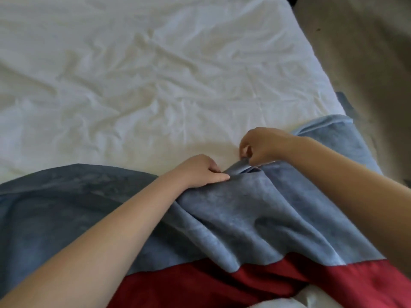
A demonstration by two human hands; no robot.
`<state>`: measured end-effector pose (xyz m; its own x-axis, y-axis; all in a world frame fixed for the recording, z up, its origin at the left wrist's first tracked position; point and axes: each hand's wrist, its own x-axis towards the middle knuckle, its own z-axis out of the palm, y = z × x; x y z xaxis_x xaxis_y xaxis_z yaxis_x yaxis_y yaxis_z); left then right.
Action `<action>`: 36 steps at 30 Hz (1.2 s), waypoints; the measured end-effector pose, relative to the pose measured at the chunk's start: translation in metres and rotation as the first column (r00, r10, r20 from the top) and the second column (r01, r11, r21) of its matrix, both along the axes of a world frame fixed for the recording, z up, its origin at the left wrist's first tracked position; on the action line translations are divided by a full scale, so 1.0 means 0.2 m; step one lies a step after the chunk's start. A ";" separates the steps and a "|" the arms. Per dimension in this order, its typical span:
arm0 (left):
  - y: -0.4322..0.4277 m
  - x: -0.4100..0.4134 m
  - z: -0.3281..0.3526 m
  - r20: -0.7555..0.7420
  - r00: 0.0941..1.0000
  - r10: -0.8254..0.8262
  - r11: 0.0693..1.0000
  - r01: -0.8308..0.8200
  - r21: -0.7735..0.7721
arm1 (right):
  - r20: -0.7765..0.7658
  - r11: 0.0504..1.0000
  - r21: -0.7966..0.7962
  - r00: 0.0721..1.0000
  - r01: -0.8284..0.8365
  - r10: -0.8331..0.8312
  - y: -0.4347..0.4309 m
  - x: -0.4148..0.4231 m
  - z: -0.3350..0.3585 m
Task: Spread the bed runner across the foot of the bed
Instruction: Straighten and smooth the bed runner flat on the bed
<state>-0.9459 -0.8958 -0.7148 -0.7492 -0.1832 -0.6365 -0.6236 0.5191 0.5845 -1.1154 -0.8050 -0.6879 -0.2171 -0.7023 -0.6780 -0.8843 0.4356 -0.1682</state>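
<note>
Lying in soft folds on the wrinkled white sheet [133, 74] at the near end, the blue velvety runner [255, 207] has a shiny red band. The left hand [200, 172] grips its far edge with curled fingers; the right hand [260, 145] pinches a small raised fold.

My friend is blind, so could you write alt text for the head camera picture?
Two bare hands, the left hand and the right hand, grip the far edge of a blue velvety bed runner with a red satin band. The runner lies bunched in folds across the near end of a wrinkled white bed sheet.
</note>
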 end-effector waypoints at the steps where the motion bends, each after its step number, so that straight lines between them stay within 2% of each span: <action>1: -0.01 -0.01 0.01 0.002 1.000 -0.011 1.000 0.011 0.012 | -0.020 0.999 0.021 0.999 -0.026 0.027 0.00 -0.01 0.01; 4: -0.07 -0.06 0.04 0.020 0.999 0.028 0.997 -0.030 0.075 | -0.134 0.996 -0.024 0.987 -0.091 0.087 -0.06 -0.05 0.02; 7: -0.17 -0.14 0.09 -0.027 0.983 0.179 0.980 -0.176 0.092 | -0.249 0.971 -0.238 0.968 -0.018 -0.043 -0.17 -0.12 0.02; 10: -0.30 -0.22 0.11 -0.040 0.926 0.374 0.912 -0.360 0.194 | -0.234 0.923 -0.357 0.943 0.142 -0.235 -0.22 -0.18 -0.01; 12: -0.35 -0.24 0.09 0.049 0.931 0.363 0.895 -0.362 0.260 | -0.211 0.900 -0.384 0.929 0.208 -0.304 -0.21 -0.20 -0.07; 13: -0.37 -0.24 0.08 0.074 0.944 0.322 0.912 -0.330 0.244 | -0.197 0.895 -0.381 0.925 0.233 -0.325 -0.20 -0.20 -0.09; 14: -0.39 -0.25 0.05 0.075 0.959 0.273 0.942 -0.282 0.180 | -0.170 0.889 -0.370 0.921 0.270 -0.351 -0.19 -0.21 -0.12; 16: -0.46 -0.26 0.01 0.005 0.975 0.224 0.974 -0.223 -0.043 | -0.079 0.847 -0.383 0.900 0.369 -0.429 -0.20 -0.23 -0.15; 18: -0.52 -0.28 0.00 -0.135 0.955 0.264 0.925 -0.290 -0.246 | -0.015 0.719 -0.534 0.844 0.446 -0.535 -0.21 -0.24 -0.17; 20: -0.55 -0.30 -0.01 -0.270 0.925 0.269 0.857 -0.358 -0.372 | 0.010 0.590 -0.666 0.796 0.456 -0.605 -0.20 -0.23 -0.20; 22: -0.55 -0.32 -0.05 -0.244 0.946 0.213 0.840 -0.305 -0.449 | 0.047 0.645 -0.598 0.825 0.475 -0.563 -0.20 -0.21 -0.25; 23: -0.55 -0.32 -0.07 -0.164 0.970 0.178 0.853 -0.235 -0.466 | 0.074 0.689 -0.534 0.839 0.490 -0.539 -0.19 -0.21 -0.27; 25: -0.56 -0.28 -0.10 0.000 0.984 0.179 0.900 -0.164 -0.404 | 0.061 0.701 -0.484 0.820 0.523 -0.570 -0.16 -0.26 -0.28; 26: -0.58 -0.25 -0.11 0.026 0.974 0.225 0.931 -0.207 -0.302 | -0.014 0.712 -0.489 0.812 0.504 -0.584 -0.15 -0.32 -0.27; 28: -0.63 -0.18 -0.10 0.021 0.941 0.337 0.942 -0.337 0.005 | -0.220 0.819 -0.408 0.827 0.404 -0.517 -0.10 -0.45 -0.24; 29: -0.65 -0.15 -0.09 0.039 0.939 0.342 0.929 -0.344 0.135 | -0.266 0.870 -0.323 0.847 0.372 -0.460 -0.08 -0.51 -0.22; 31: -0.71 -0.09 -0.07 0.088 0.965 0.247 0.935 -0.261 0.240 | -0.243 0.926 -0.169 0.897 0.337 -0.370 -0.04 -0.61 -0.18; 33: -0.75 -0.06 -0.07 0.090 0.980 0.177 0.968 -0.190 0.165 | -0.255 0.941 -0.152 0.908 0.302 -0.333 -0.02 -0.68 -0.16; 36: -0.78 -0.07 -0.10 -0.018 0.980 0.198 0.970 -0.199 -0.140 | -0.327 0.889 -0.345 0.849 0.301 -0.414 -0.03 -0.71 -0.20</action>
